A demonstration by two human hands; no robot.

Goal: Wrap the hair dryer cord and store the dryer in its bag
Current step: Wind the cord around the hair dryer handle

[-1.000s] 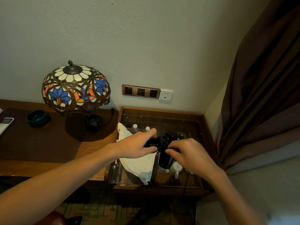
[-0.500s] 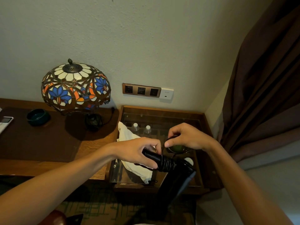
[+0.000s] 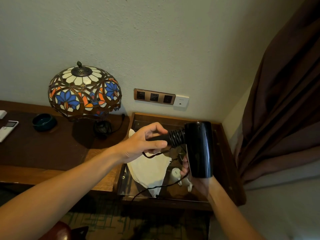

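Above the glass-topped tray, the black hair dryer is held aloft, handle clamped in the left hand. Cord coiled round handle; slack seemingly pinched by the half-hidden right hand. White bag lies beneath.

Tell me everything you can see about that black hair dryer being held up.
The glossy black plastic hair dryer is held in the air above the glass-topped wooden side table. Its barrel stands roughly upright and its handle points left, gripped by the left hand. Dark cord coils wrap the handle near the barrel. The right hand is behind the barrel's lower end, and loose cord trails down.
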